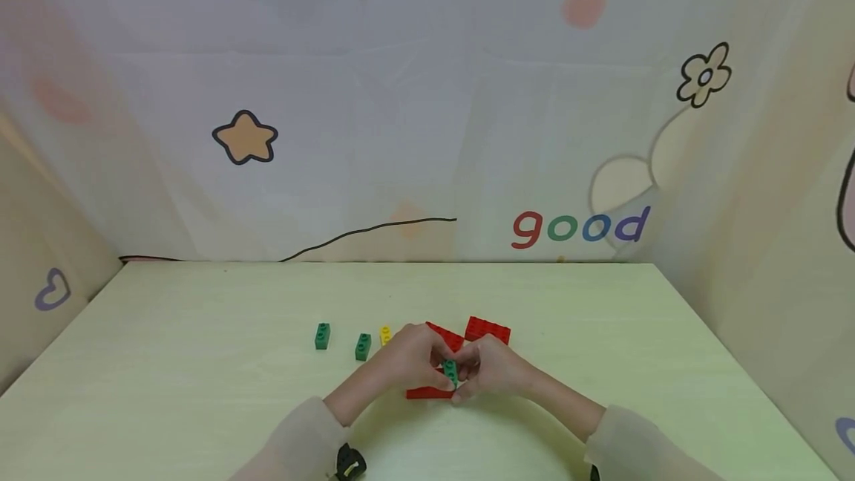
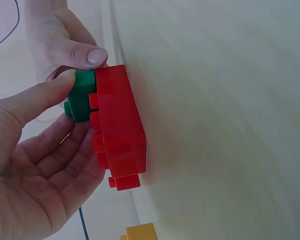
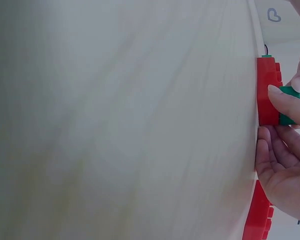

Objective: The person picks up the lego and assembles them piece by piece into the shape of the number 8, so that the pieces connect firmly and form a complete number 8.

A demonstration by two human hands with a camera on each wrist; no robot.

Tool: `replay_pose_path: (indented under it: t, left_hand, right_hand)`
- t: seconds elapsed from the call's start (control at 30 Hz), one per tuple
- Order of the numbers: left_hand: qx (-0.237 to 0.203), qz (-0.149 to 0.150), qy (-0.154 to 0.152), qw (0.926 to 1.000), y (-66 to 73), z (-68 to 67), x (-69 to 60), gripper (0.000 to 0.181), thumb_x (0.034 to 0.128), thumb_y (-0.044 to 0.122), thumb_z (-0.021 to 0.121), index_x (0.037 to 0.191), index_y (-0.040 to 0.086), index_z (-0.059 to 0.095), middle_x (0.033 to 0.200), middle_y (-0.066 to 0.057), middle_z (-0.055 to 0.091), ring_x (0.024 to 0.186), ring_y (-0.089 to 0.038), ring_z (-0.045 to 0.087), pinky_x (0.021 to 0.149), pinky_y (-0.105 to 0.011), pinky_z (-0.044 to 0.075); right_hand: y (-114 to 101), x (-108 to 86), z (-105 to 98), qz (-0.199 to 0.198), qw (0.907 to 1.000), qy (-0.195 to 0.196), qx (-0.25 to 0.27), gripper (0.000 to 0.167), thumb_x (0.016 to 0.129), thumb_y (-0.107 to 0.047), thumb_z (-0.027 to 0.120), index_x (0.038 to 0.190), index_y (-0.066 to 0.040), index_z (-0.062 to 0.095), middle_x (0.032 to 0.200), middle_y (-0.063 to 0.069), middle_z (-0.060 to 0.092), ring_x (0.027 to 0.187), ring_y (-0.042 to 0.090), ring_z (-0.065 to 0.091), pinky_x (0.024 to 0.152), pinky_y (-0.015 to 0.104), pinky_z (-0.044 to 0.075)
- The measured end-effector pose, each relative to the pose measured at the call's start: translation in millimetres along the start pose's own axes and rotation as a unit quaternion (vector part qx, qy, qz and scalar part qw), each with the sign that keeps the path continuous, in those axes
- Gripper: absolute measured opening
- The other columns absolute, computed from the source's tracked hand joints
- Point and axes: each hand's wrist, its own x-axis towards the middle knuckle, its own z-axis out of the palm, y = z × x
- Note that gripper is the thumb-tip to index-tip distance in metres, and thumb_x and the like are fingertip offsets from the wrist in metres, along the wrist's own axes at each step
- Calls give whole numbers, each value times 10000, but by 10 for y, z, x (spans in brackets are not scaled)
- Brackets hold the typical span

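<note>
One pale desk (image 1: 200, 407) lies beneath the right hand (image 1: 496, 368) and left hand (image 1: 413, 358), whose fingers respectively grip a red studded plastic brick (image 1: 426, 394) and pinch a small green plastic brick (image 1: 450, 370) over its end. Seating seems underway, likely calling for downward pressure.

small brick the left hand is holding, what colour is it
The small brick is green; the left wrist view shows it best.

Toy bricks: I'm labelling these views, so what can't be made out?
Head: the nearest red brick, much of its top behind the left hand.
Head: the yellow brick, partly behind that hand.
Left wrist: the yellow brick's end, cut off by the bottom edge.
Right wrist: the lower red brick, cut off by the bottom edge.
</note>
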Motion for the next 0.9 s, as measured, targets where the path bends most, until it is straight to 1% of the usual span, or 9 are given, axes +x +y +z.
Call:
replay_pose_path:
  t: [0.1, 0.37, 0.53, 0.67, 0.8, 0.9]
  left_hand:
    - [-47, 20, -4, 10000, -5, 4, -2, 288, 689, 120, 792, 955, 43, 711, 785, 37, 660, 687, -74, 549, 619, -170, 471]
    - [-143, -80, 40, 9999, -19, 31, -9, 285, 690, 118, 792, 955, 51, 713, 747, 55, 635, 677, -93, 531, 596, -181, 467]
    - [11, -118, 80, 9999, -9, 50, -4, 272, 695, 123, 789, 950, 63, 713, 736, 65, 625, 678, -96, 522, 593, -180, 461]
    - [141, -47, 72, 9999, 2, 52, 2, 263, 699, 133, 787, 944, 72, 714, 748, 71, 635, 683, -72, 529, 603, -167, 461]
    - [-89, 131, 31, 9999, -33, 13, -28, 289, 712, 138, 778, 986, 77, 706, 828, 54, 664, 715, -66, 551, 627, -166, 473]
    - [-329, 240, 1, 9992, -79, -52, -84, 329, 731, 143, 764, 1040, 62, 687, 916, 14, 674, 758, -82, 574, 647, -174, 487]
  right_hand:
    - [-4, 2, 11, 197, 9998, 54, 26, 345, 687, -145, 796, 987, -12, 687, 737, 16, 639, 659, 100, 553, 584, 206, 479]
    - [10, -6, 26, 190, 9998, 66, 13, 333, 681, -132, 799, 972, -15, 690, 738, 21, 636, 656, 96, 545, 575, 197, 470]
    - [4, -15, 14, 223, 9997, 81, -24, 379, 685, -143, 798, 1017, -4, 679, 752, 19, 637, 666, 106, 545, 574, 199, 468]
    - [-15, -27, 3, 266, 9996, 92, -33, 420, 683, -145, 799, 1052, 6, 666, 755, 17, 636, 669, 116, 542, 573, 197, 463]
    - [-29, -19, 3, 285, 9996, 67, -9, 362, 686, -144, 796, 1004, -15, 681, 737, 13, 626, 662, 110, 535, 567, 197, 459]
    - [-38, -7, 6, 315, 9995, 48, -11, 321, 682, -142, 798, 964, -33, 690, 725, 19, 623, 661, 119, 535, 573, 206, 464]
